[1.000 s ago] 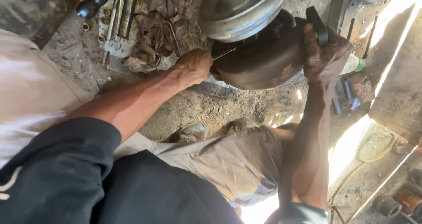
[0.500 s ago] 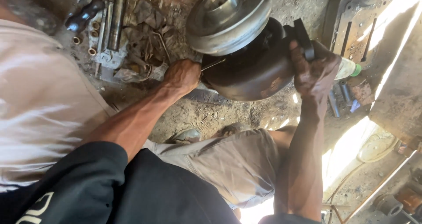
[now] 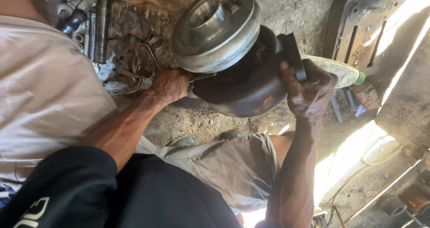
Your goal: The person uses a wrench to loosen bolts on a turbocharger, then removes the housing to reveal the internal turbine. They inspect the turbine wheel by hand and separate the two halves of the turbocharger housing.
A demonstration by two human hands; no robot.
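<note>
Hands (image 3: 309,91) clamped around dark housing (image 3: 244,91)

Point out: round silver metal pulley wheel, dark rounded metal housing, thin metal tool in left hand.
round silver metal pulley wheel (image 3: 215,33), head view, grooved face.
dark rounded metal housing (image 3: 244,93), head view, lower curved side.
thin metal tool (image 3: 201,77), head view, shaft beside left hand (image 3: 170,85).

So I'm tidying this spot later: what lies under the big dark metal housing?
Under the dark housing shows bare dirt ground. The left hand and right hand grip its sides. What lies directly beneath it is covered.
</note>
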